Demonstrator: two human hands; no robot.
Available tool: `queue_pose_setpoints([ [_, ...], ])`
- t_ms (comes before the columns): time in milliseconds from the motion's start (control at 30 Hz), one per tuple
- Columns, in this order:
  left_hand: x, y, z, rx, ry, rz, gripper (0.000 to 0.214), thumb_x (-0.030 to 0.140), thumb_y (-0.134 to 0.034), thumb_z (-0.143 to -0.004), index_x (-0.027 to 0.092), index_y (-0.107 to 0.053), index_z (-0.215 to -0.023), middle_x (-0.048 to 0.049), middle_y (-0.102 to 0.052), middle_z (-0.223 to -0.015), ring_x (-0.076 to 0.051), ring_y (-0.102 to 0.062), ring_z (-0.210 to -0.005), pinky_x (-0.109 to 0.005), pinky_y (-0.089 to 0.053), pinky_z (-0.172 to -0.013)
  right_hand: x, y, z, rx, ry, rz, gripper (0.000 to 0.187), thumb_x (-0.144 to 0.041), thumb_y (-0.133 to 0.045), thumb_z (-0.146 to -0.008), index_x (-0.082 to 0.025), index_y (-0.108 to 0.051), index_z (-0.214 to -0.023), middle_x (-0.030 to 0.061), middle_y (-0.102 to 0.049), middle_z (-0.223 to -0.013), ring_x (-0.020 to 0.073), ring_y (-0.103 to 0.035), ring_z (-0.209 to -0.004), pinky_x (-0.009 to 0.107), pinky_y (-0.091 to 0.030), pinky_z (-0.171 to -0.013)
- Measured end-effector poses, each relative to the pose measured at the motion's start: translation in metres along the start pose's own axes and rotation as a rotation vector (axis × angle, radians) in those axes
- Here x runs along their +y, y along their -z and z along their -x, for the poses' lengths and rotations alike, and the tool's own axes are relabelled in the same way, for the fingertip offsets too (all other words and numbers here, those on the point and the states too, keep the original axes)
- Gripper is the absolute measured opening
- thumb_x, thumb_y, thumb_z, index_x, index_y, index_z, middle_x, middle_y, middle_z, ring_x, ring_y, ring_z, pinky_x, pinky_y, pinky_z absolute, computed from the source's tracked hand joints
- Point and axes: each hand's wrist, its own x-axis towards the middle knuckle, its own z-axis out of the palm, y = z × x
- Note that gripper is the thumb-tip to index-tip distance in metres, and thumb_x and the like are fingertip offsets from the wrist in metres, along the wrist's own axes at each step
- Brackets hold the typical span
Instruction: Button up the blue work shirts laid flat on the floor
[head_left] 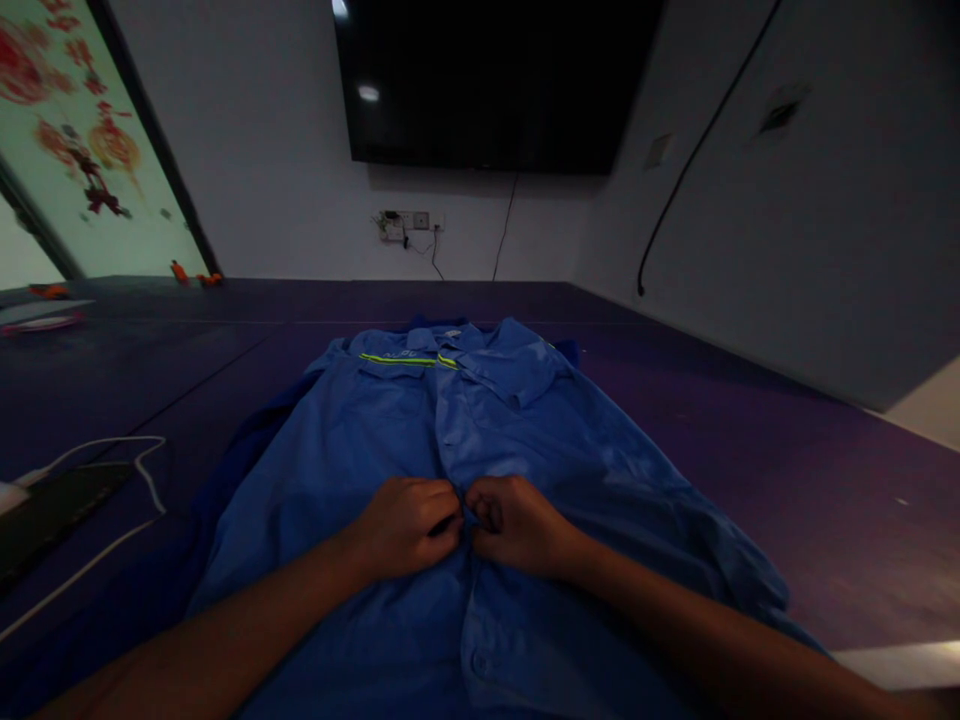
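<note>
A blue work shirt (375,430) with yellow-green stripes on its chest lies spread out, collar away from me, on a purple surface. Both my hands meet at its front opening, about halfway down. My left hand (412,525) pinches the cloth at the left edge of the opening. Close beside it, my right hand (517,525) has its fingers curled on the right edge of the placket. Whether a button sits between the fingertips is hidden. Nearer to me, a button (481,662) shows on the placket.
The purple floor (712,400) runs to the walls. At left lie a dark flat device (60,515) and a white cable (150,470). A large black screen (495,80) hangs above wall sockets (412,222). Small orange objects (210,280) lie near the glass panel.
</note>
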Motion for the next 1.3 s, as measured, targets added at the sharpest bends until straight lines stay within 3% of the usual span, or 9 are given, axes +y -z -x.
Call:
queue_pose_setpoints([
  [367, 0.0018, -0.0021, 0.0007, 0.03, 0.01, 0.004, 0.012, 0.02, -0.047, -0.078, 0.015, -0.054, -0.07, 0.0002, -0.054, -0.064, -0.011, -0.051, -0.059, -0.022, -0.034, -0.053, 0.0075, -0.0029, -0.0027, -0.022, -0.017, -0.067, 0.018, -0.006, -0.054, -0.054, -0.016, -0.053, -0.069, -0.0084, -0.044, -0.049, 0.0044, -0.039, -0.042, 0.015, -0.024, -0.038],
  [1033, -0.0012, 0.0028, 0.0011, 0.034, 0.023, 0.039, 0.013, 0.021, -0.049, -0.079, 0.015, -0.054, -0.068, 0.001, -0.054, -0.063, -0.01, -0.05, -0.058, -0.021, -0.034, -0.052, 0.0019, 0.001, 0.0013, 0.037, 0.053, 0.054, 0.007, -0.015, -0.055, -0.062, -0.016, -0.055, -0.069, -0.0066, -0.045, -0.046, 0.0063, -0.042, -0.04, 0.017, -0.026, -0.038],
  [1300, -0.0009, 0.0031, 0.0012, 0.022, 0.026, 0.04, 0.011, 0.021, -0.049, -0.079, 0.015, -0.056, -0.071, 0.0003, -0.057, -0.067, -0.01, -0.052, -0.06, -0.021, -0.035, -0.054, -0.0021, 0.0062, 0.0009, 0.026, -0.04, 0.161, 0.012, -0.017, -0.06, -0.059, -0.017, -0.059, -0.071, -0.0062, -0.051, -0.05, 0.0062, -0.044, -0.044, 0.018, -0.026, -0.041],
])
